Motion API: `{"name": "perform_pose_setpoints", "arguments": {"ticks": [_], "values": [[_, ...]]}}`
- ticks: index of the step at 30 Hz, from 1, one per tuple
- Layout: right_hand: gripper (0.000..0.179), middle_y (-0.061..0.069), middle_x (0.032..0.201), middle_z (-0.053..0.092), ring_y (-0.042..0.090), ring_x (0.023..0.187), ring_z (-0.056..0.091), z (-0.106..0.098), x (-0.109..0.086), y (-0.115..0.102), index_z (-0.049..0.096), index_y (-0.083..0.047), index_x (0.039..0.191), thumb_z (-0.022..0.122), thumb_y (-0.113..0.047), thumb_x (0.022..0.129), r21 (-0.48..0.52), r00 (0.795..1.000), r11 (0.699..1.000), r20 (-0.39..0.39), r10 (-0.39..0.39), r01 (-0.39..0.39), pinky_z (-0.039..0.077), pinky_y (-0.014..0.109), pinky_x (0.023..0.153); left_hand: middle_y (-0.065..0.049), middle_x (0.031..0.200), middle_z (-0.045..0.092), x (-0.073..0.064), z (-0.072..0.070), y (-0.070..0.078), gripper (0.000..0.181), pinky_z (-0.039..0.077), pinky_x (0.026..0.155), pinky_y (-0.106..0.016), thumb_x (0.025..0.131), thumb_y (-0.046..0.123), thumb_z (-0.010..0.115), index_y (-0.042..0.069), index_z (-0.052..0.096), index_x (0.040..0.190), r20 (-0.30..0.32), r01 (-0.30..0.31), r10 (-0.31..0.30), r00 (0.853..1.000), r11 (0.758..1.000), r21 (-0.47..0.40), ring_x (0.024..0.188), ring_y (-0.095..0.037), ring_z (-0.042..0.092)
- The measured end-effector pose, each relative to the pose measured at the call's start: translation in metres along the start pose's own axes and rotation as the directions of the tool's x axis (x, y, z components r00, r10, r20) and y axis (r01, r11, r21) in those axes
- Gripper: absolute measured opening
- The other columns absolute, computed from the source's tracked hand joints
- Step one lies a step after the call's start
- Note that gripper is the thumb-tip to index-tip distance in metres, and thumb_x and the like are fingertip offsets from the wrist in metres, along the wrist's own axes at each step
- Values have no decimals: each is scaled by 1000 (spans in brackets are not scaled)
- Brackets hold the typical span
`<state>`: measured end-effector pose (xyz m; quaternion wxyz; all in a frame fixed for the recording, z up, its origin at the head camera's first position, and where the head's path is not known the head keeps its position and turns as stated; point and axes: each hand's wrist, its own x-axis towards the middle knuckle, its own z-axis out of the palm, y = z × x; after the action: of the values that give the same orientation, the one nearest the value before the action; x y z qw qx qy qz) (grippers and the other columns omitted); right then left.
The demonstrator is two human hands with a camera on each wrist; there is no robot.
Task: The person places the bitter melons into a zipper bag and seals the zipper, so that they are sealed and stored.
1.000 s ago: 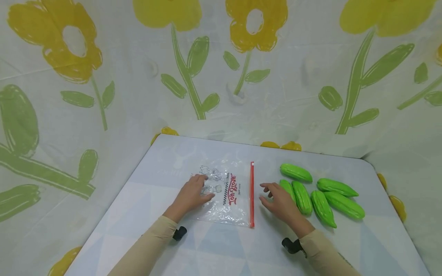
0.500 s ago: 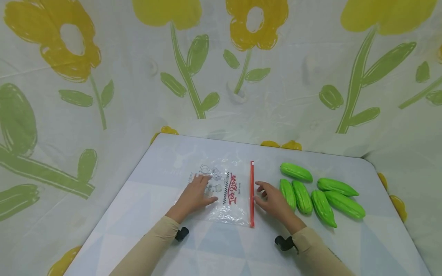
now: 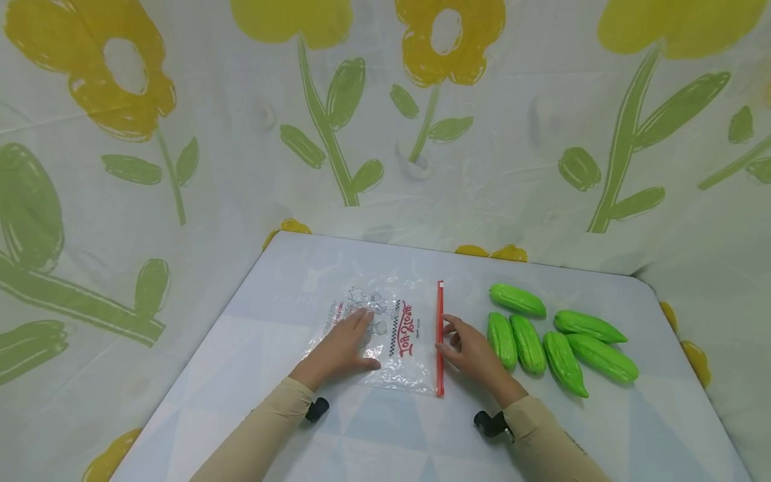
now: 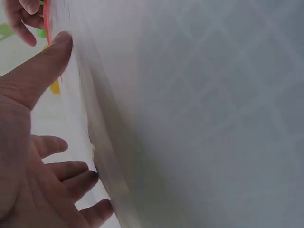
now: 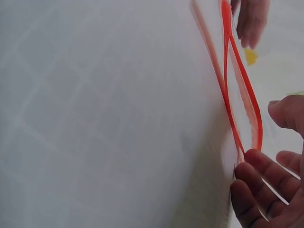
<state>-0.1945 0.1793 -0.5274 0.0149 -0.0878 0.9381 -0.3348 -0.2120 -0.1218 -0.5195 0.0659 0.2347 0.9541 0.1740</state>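
A clear plastic zip bag (image 3: pixel 415 376) with printed drawings and red lettering lies flat on the table. Its red zip edge (image 3: pixel 440 381) faces right; in the right wrist view the two red strips (image 5: pixel 257 114) stand partly apart. My left hand (image 3: pixel 338 349) rests over the bag's left part, thumb spread from loosely bent fingers (image 4: pixel 73 183). At the zip edge, my right hand (image 3: pixel 476 351) touches the strip with its fingertips. Its thumb (image 5: pixel 287 113) stays apart from the fingers, and nothing is pinched.
Several glossy green ridged vegetables (image 3: pixel 529 345), apparently artificial, lie just right of my right hand. The pale patterned tabletop (image 3: pixel 373 435) meets a flower-printed curtain (image 3: pixel 506 201) at the back and sides. Small black wrist cameras (image 3: pixel 490 424) sit at both cuffs.
My right hand has moved left from beside the green vegetables to the bag's red zip edge. My left hand has shifted slightly right over the bag, which lies about where it was.
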Motion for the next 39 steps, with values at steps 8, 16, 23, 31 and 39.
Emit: {"name": "perform_pose_setpoints", "arguments": {"ticks": [8, 16, 23, 31, 39], "values": [[64, 1, 117, 66, 13, 94, 58, 0, -1, -1, 49, -10, 149, 75, -23, 93, 21, 999, 999, 23, -29, 29, 55, 31, 79, -19, 163, 30, -2, 0, -2, 113, 21, 122, -53, 78, 54, 83, 2, 25, 160, 57, -17, 14, 998, 998, 54, 151, -35, 26], [56, 1, 121, 66, 14, 97, 57, 0, -3, -2, 48, -14, 152, 58, -7, 98, 77, 995, 993, 42, -91, 88, 54, 36, 87, -18, 163, 31, -8, -5, -1, 116, 23, 122, -52, 75, 53, 86, 2, 26, 160, 101, -2, -6, 995, 997, 78, 151, -34, 28], [64, -2, 125, 65, 13, 103, 58, 1, -5, -3, 44, -17, 155, 62, -4, 96, 81, 992, 992, 62, -106, 100, 54, 35, 89, -18, 162, 35, -10, -9, 4, 116, 24, 121, -52, 74, 54, 87, 3, 28, 160, 105, 13, -23, 994, 995, 99, 150, -34, 31], [69, -6, 118, 64, 10, 98, 57, 3, -5, 1, 45, -16, 154, 75, -15, 92, 36, 992, 993, 55, -110, 108, 54, 31, 84, -20, 161, 34, 0, -9, 18, 114, 24, 120, -56, 77, 57, 83, 1, 27, 159, 58, -33, 29, 998, 996, 81, 149, -37, 31], [74, -4, 118, 65, 11, 99, 57, 2, -4, 4, 45, -13, 154, 80, -16, 88, 30, 991, 992, 54, -126, 125, 54, 32, 83, -15, 164, 31, 16, -7, 39, 109, 27, 121, -47, 82, 60, 77, 7, 26, 162, 50, -57, 55, 997, 997, 45, 150, -34, 31]]}}
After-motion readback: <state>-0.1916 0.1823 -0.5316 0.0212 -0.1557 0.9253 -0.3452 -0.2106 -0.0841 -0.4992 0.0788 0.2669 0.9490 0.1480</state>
